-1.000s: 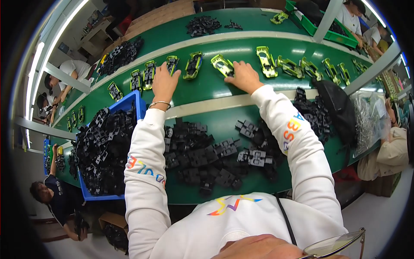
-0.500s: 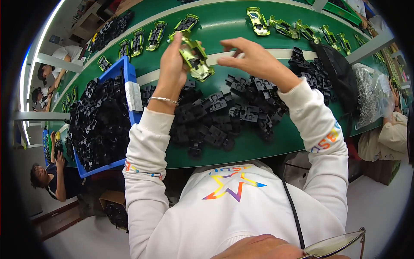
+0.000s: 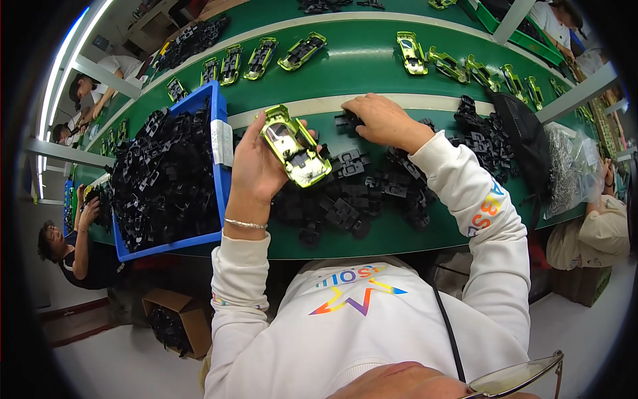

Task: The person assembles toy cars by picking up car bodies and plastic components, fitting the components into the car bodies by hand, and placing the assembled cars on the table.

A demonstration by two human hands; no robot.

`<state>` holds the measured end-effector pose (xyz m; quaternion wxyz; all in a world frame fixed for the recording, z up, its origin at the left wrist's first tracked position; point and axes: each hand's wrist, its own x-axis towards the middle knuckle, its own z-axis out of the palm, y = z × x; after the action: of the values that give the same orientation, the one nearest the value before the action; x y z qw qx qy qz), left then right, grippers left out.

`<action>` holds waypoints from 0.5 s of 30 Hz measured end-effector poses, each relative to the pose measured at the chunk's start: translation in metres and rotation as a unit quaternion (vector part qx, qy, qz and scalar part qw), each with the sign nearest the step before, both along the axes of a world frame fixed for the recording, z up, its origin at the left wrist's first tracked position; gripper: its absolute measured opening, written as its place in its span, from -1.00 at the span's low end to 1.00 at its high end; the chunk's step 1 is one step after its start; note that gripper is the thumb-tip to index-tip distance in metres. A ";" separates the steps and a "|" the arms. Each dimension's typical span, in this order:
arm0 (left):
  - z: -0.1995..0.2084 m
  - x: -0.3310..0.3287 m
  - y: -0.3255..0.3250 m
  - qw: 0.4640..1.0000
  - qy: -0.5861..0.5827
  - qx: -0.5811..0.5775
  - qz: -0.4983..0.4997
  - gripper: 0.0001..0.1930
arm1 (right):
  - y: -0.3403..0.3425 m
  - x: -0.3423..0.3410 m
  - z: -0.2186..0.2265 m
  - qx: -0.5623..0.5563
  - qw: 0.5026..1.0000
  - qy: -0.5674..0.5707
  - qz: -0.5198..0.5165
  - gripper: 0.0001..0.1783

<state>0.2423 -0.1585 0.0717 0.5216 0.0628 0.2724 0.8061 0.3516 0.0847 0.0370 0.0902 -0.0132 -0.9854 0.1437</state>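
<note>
My left hand (image 3: 254, 169) is closed around a lime-green toy car body shell (image 3: 307, 170), tilted so its hollow, pale inner side shows. Farther right, my right hand (image 3: 384, 121) has its fingers down over a black plastic car part (image 3: 346, 124) at the far side of a loose pile. My fingers cover much of that part. Below both hands, the pile of black plastic chassis parts (image 3: 342, 211) lies spread on the green table.
A blue crate (image 3: 218, 179) heaped with black parts stands at the left. Green car shells with black parts in them (image 3: 264, 57) line the far strip. More green shells (image 3: 412, 53), a black bag (image 3: 522, 133) and a clear bag of screws (image 3: 565, 159) are to the right.
My left hand has drawn the green shell nearer and lower. My right hand has gone from open in the air down onto a black part in the pile.
</note>
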 end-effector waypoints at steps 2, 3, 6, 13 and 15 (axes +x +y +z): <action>-0.004 0.002 -0.008 1.000 -0.018 0.005 0.010 -0.54 | -0.001 -0.006 0.005 -0.029 0.998 -0.056 0.023 -0.58; -0.006 0.003 -0.010 1.000 -0.017 0.003 0.017 -0.53 | 0.005 -0.007 -0.004 -0.012 0.996 -0.029 0.081 -0.49; -0.011 0.002 -0.016 0.999 -0.028 0.011 0.021 -0.53 | 0.016 -0.004 -0.005 -0.036 0.989 -0.025 0.138 -0.34; -0.019 -0.004 -0.014 0.997 -0.025 0.009 0.079 -0.58 | -0.011 0.010 -0.005 -0.001 0.992 0.025 -0.123 -0.37; -0.016 -0.003 -0.009 0.996 -0.029 0.012 0.082 -0.57 | -0.004 0.010 -0.014 -0.010 0.993 0.017 -0.120 -0.38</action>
<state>0.2396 -0.1676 0.0556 0.4608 0.0230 0.2520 0.8507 0.3618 0.0803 0.0230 0.1230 -0.1297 -0.9736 0.1423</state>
